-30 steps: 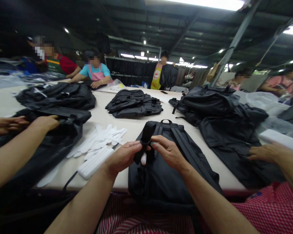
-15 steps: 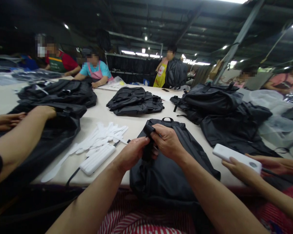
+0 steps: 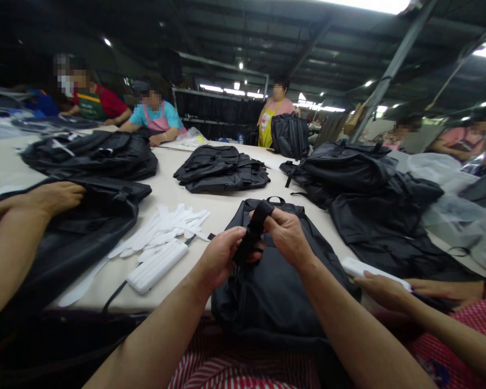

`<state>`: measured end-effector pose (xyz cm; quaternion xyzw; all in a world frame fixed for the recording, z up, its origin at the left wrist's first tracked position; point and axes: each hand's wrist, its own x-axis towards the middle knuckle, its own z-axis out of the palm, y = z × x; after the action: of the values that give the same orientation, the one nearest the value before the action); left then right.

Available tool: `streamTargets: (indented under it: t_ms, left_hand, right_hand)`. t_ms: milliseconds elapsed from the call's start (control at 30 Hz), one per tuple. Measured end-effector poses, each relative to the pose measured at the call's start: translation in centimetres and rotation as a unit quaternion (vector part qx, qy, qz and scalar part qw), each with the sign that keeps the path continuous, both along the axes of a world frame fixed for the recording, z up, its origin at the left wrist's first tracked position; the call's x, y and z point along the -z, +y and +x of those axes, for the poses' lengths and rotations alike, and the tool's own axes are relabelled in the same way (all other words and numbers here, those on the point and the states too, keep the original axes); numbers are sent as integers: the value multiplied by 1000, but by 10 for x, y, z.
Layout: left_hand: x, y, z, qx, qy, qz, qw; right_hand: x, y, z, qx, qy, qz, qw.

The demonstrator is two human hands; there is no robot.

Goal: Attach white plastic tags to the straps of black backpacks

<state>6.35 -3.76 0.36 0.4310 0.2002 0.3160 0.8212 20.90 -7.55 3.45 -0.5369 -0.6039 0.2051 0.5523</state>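
Observation:
A black backpack (image 3: 275, 286) lies back-up on the near edge of the pale table (image 3: 174, 197), hanging partly over my lap. Both my hands are closed on its black shoulder strap (image 3: 256, 229), which I hold raised above the bag. My left hand (image 3: 221, 256) pinches the strap's lower part. My right hand (image 3: 285, 235) grips it near the top end. Just left of my hands lie a white ribbed pad (image 3: 156, 266) and a heap of white strips (image 3: 166, 229).
A co-worker's arm and hand (image 3: 52, 197) at the left rest on another black bag (image 3: 76, 229). At the right, a co-worker's hand (image 3: 383, 289) holds a white pad (image 3: 368, 268). More black backpacks (image 3: 222, 168) are piled across the table. Several people work at the far side.
I have lifted the strap higher and straightened it between my hands. The co-worker's hand at the right has brought the white pad down towards the table edge. The far person has set a bag down.

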Motion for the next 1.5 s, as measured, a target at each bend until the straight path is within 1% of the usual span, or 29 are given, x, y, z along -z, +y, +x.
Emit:
streamTargets:
  t_ms: [67,133,200,233,267,333,367,400,433,467,533,667,733,767,833,900,967,1067,1167,1233,1267,1367,1433,1500]
  left_hand:
    - [-2,-5,0,-38,19,44,998]
    - [-6,-10,0,-60,60,107,991]
    - [-11,-15,0,-88,137,198,967]
    - [-14,-18,0,-110,182,252,944]
    - [-18,-20,0,-138,227,307,914]
    - [-25,-25,-1,-194,298,406,842]
    - [-28,-28,-2,-213,322,444,809]
    - [-30,-29,-2,-224,338,470,783]
    - [-31,-31,-3,-228,348,488,767]
    - [-32,-31,-2,-225,353,500,758]
    - [-30,-32,-1,-215,360,510,751]
    - [-26,-29,0,-203,376,516,742]
    - [-25,-26,-1,-193,368,515,750]
    - [-24,-24,-1,-180,359,509,762]
    - [-23,-17,-2,-135,338,474,802]
    - [-19,-11,-2,-79,319,422,845]
    - [-16,-5,-1,-39,308,376,873]
    - [-13,-2,1,-18,299,342,891]
    - [-14,-5,3,-7,284,301,910]
    - [-15,-6,5,11,264,256,930]
    - [-16,-6,6,22,251,231,940]
    - [-13,0,6,34,205,162,965]
    - [-9,8,5,17,183,131,974]
    - [-6,15,4,-9,167,116,979]
  right_hand:
    - [3,0,2,-1,13,-2,1000]
    - [3,0,3,-1,3,2,1000]
    - [2,-1,3,10,-36,17,999]
    - [0,-2,2,21,-63,27,997]
    - [-2,-3,1,31,-94,39,994]
    - [-6,-6,-1,44,-158,60,985]
    - [-9,-8,-2,44,-186,69,979]
    - [-11,-10,-3,39,-210,74,974]
    - [-13,-11,-4,30,-230,76,970]
    - [-15,-13,-4,25,-247,77,966]
    - [-17,-15,-3,32,-270,80,959]
    - [-18,-17,-2,89,-307,96,943]
    - [-17,-16,-1,117,-335,110,928]
    - [-16,-15,-1,134,-351,117,919]
    - [-14,-13,-1,170,-384,124,899]
    - [-11,-10,0,196,-414,117,881]
    - [-7,-7,2,212,-433,107,870]
    - [-2,-4,4,227,-448,97,859]
    - [-1,-1,6,227,-453,91,858]
    - [-4,-1,6,210,-442,81,868]
    - [-7,-2,6,195,-429,75,879]
    - [-14,-15,4,161,-344,69,922]
    - [-11,-29,-2,165,-260,55,950]
    - [-1,-44,-13,131,-182,-4,975]
